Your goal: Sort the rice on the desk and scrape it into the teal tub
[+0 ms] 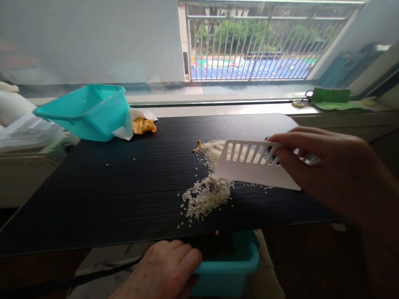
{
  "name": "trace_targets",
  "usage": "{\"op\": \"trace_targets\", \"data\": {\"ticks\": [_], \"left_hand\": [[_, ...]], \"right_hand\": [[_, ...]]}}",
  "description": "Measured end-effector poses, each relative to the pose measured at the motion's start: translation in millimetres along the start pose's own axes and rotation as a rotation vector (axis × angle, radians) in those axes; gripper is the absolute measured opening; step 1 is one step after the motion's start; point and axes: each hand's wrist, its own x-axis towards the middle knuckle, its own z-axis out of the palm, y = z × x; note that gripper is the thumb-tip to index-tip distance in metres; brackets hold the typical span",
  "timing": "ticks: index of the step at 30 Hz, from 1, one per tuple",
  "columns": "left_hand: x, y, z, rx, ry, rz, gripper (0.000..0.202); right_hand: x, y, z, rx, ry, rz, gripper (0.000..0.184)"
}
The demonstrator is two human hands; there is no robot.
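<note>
My right hand (324, 162) is closed on a white slotted plastic scraper (252, 172), its plain edge turned down over the table. Beside and behind the scraper, white rice (207, 197) lies in two connected heaps with loose grains around them. Several small yellow-orange kernels (200, 145) sit at the left of the far heap. Below the table's front edge, my left hand (170, 265) is closed over the rim of a teal plastic basin (229, 266). The basin's inside is dark, and its contents cannot be made out. One orange kernel (217, 232) shows near the table edge above it.
The black table (93, 199) ends just above the basin. Another teal basin (109, 120) stands at the back left, beside crumpled orange and white paper (143, 124). A green cloth (331, 99) and scissors (308, 96) lie on the window sill at right.
</note>
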Motion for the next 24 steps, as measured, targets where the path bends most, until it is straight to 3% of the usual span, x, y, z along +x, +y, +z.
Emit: {"op": "trace_targets", "data": {"ticks": [7,14,20,24], "left_hand": [[5,4,-5.2,-0.003,-0.023,-0.010,0.023],[3,2,-3.7,-0.029,-0.062,-0.032,0.018],[6,2,-5.1,-0.028,-0.041,-0.040,0.021],[8,-1,-4.0,-0.047,-0.045,-0.046,0.018]], "right_hand": [[9,-5,8,0.063,-0.075,-0.005,0.022],[-2,2,0,0.087,-0.013,-0.035,0.022],[0,1,12,0.151,-0.069,-0.014,0.019],[-4,-1,5,0.150,-0.080,-0.034,0.021]]}}
